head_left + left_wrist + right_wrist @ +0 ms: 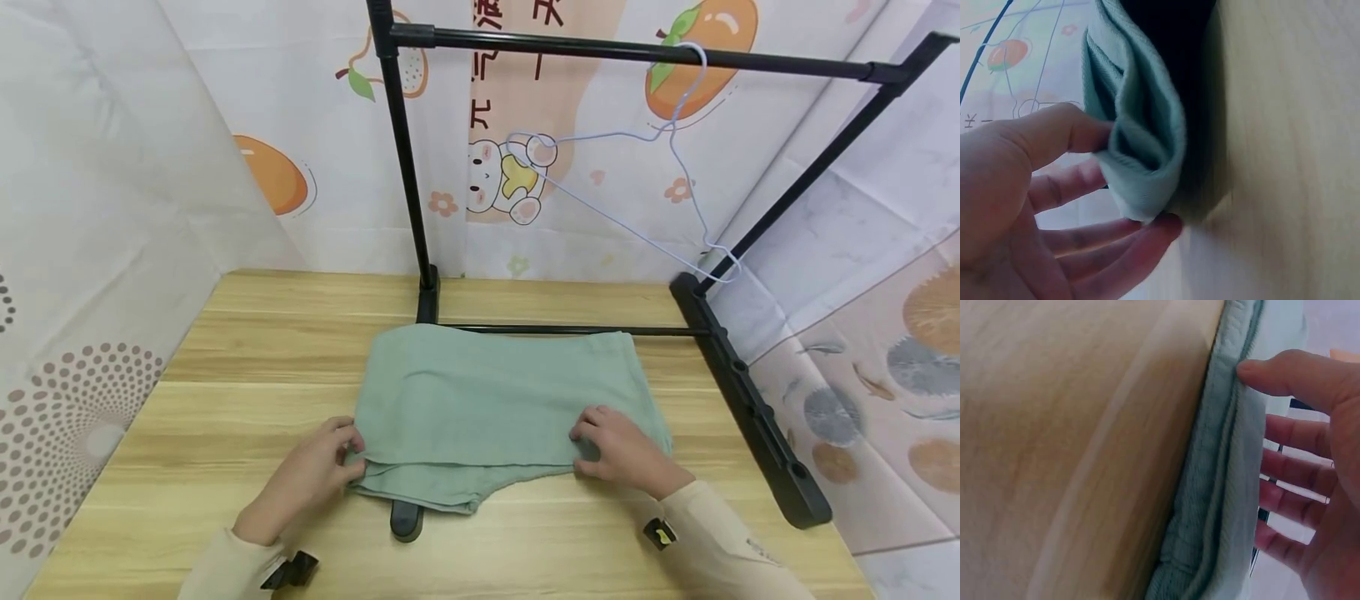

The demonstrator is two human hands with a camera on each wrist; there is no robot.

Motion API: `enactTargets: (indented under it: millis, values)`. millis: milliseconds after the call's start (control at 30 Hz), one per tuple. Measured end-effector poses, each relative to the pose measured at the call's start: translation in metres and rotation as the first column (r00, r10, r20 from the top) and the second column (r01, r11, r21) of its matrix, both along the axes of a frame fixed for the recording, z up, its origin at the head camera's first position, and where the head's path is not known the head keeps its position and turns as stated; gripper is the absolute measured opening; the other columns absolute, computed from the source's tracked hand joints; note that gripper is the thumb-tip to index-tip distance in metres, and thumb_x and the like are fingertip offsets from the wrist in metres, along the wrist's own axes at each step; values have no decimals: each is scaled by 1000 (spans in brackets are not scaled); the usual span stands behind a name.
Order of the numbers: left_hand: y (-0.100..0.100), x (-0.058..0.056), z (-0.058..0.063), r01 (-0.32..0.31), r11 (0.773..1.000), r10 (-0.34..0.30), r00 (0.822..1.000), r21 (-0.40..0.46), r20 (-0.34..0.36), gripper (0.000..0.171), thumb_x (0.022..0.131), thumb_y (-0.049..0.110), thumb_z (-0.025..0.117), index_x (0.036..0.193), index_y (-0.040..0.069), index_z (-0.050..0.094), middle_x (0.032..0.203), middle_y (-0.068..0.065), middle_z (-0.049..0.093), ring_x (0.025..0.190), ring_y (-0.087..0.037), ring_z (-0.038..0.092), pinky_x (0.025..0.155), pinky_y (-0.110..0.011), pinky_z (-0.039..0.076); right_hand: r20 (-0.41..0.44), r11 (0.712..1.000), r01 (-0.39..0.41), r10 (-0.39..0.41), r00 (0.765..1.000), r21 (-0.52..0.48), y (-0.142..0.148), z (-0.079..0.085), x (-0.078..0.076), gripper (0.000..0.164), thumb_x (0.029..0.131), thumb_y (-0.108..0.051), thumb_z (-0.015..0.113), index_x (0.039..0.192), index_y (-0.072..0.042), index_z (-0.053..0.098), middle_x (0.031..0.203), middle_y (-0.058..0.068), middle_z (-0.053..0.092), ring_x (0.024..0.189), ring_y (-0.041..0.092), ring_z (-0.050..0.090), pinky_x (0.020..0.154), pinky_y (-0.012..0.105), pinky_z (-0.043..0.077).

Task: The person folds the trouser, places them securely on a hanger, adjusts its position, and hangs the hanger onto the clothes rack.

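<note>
A folded pale green pair of trousers [480, 400] lies flat on the wooden table, with a crotch-like corner at its near edge. My left hand [318, 462] is at the left end, its thumb and fingertips touching the folded layers [1147, 181], which show edge-on in the left wrist view. On the right part of the cloth rests my right hand [618, 450], fingers loosely bent over the top. In the right wrist view its thumb [1272, 369] touches the near hem, and the other fingertips meet the upper face.
A black garment rack [570, 42] stands on the table [225, 375]; its left foot [407, 521] runs under the cloth. From the top bar hangs a pale wire hanger [615, 217]. The right foot [750, 408] lies right of the cloth. Printed curtains [337, 233] surround the table.
</note>
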State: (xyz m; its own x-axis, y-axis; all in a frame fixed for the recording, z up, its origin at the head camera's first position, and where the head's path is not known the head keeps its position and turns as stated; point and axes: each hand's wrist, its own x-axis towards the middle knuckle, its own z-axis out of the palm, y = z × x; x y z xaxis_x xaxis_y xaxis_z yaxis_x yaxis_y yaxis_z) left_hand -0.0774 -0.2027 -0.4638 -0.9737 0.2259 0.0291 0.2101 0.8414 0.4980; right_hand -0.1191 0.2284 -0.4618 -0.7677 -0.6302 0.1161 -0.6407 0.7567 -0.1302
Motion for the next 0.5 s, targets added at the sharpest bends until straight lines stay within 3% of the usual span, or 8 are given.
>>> enactTargets:
  millis: [100,167,267,333,500]
  values:
    - [0,1,2,-8,1000,6,997,-23,-83,12,70,15,66,72,18,55,112,-10,60,73,-9,55,59,-21,44,-57,998,-56,55,997,-15,0,-2,0,15,71,-27,73,80,-18,66,81,-9,55,77,8,49,68,26,44]
    - [-1,0,6,-10,1000,7,992,-25,-122,13,71,15,67,72,18,54,109,-7,63,73,-9,57,58,-21,45,-90,996,-80,77,993,-37,-1,-1,-1,6,72,-20,72,74,-18,66,76,-10,56,72,7,49,64,24,44]
    - [-3,-3,13,-27,1000,28,989,8,-145,12,72,13,66,75,17,55,99,-3,67,71,-9,61,58,-22,48,-114,994,-92,85,990,-55,-4,1,-4,7,73,-15,70,69,-19,66,71,-11,56,68,5,48,61,21,44]
    - [-3,-4,17,-44,999,48,989,33,-142,10,73,13,65,77,17,56,95,-1,68,70,-10,63,58,-23,49,-109,996,-78,72,991,-47,-6,3,-4,7,72,-21,73,71,-18,66,72,-10,55,68,5,48,62,22,44]
    - [-1,-1,18,-66,997,69,992,31,-107,7,77,15,61,83,16,58,79,1,67,60,-4,53,51,-18,40,-123,997,-71,75,990,37,-8,-3,3,31,68,-41,74,83,-17,63,80,-7,54,74,9,50,67,27,44]
